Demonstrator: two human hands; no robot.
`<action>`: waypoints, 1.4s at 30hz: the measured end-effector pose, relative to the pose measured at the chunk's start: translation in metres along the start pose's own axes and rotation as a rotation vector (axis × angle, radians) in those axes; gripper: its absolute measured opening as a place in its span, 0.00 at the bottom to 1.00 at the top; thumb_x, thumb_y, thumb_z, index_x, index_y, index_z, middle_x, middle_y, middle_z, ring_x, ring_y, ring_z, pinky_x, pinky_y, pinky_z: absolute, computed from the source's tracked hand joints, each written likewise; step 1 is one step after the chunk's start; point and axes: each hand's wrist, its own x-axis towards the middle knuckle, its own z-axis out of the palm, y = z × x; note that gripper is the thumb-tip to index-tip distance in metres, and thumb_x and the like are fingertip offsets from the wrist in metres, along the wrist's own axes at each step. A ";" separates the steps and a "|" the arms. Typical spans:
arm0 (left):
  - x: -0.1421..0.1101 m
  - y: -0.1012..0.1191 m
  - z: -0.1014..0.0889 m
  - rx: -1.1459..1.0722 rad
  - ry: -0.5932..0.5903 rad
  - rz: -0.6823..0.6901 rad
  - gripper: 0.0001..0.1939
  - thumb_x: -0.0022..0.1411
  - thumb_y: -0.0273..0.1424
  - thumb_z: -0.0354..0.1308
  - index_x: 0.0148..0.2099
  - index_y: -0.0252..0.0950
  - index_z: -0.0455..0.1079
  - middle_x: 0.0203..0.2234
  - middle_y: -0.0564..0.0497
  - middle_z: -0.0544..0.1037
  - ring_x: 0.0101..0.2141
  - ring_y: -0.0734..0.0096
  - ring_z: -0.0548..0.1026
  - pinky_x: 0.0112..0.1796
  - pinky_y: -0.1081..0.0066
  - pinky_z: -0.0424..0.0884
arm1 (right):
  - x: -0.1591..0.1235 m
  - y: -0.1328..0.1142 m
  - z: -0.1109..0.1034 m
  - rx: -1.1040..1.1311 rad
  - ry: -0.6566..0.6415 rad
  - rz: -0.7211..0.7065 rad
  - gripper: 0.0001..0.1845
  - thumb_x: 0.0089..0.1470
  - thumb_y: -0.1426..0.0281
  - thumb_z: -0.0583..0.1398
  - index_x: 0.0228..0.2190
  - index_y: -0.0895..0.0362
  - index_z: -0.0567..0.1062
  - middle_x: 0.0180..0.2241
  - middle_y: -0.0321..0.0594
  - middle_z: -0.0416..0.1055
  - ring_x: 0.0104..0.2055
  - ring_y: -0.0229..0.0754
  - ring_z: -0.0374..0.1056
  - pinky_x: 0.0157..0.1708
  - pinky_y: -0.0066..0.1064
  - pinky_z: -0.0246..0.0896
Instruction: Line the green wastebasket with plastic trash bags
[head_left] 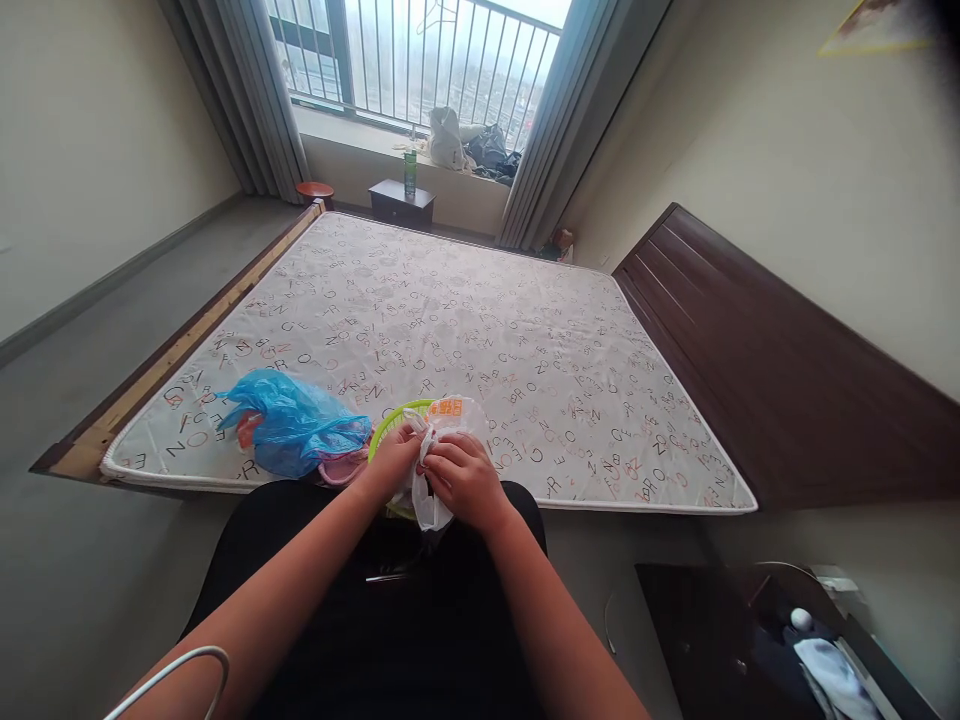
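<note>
Both of my hands are close together at the near edge of the mattress, gripping a white plastic bag [452, 408] with orange print. My left hand [396, 460] pinches the bunched top of the bag. Fingers of my right hand [466, 480] are closed on the same twisted part, and some bag plastic hangs below between the hands. Behind and under the bag shows the rim of a green basket [384, 425]; its contents are mostly hidden. Left of it lies a crumpled blue plastic bag [300, 425], with a pink item [345, 468] partly under it.
The bare mattress [480, 320] with printed letters spreads ahead, with a dark headboard [780, 370] on the right. A nightstand [675, 620] stands low right. Near the window are a small dark cabinet [390, 205], a green bottle [410, 173] and a red stool [314, 189].
</note>
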 end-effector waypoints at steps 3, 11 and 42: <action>-0.002 -0.001 -0.006 0.042 -0.034 -0.006 0.21 0.56 0.49 0.66 0.36 0.36 0.69 0.21 0.57 0.74 0.21 0.75 0.70 0.25 0.74 0.66 | -0.002 0.007 0.004 -0.050 -0.014 0.032 0.07 0.65 0.64 0.61 0.36 0.48 0.80 0.41 0.38 0.81 0.56 0.47 0.69 0.66 0.50 0.51; -0.007 0.007 -0.013 0.227 -0.307 0.043 0.18 0.62 0.46 0.62 0.44 0.36 0.69 0.18 0.59 0.72 0.18 0.75 0.70 0.23 0.75 0.66 | -0.011 0.015 0.020 -0.067 0.010 0.196 0.11 0.66 0.67 0.57 0.33 0.51 0.77 0.37 0.43 0.76 0.41 0.45 0.71 0.44 0.37 0.68; -0.024 -0.013 -0.039 0.866 -0.216 0.831 0.13 0.67 0.24 0.58 0.50 0.43 0.77 0.53 0.45 0.78 0.53 0.62 0.77 0.54 0.62 0.74 | -0.005 0.023 0.032 1.308 -0.078 0.784 0.22 0.50 0.53 0.69 0.41 0.53 0.73 0.32 0.34 0.73 0.30 0.37 0.68 0.28 0.27 0.61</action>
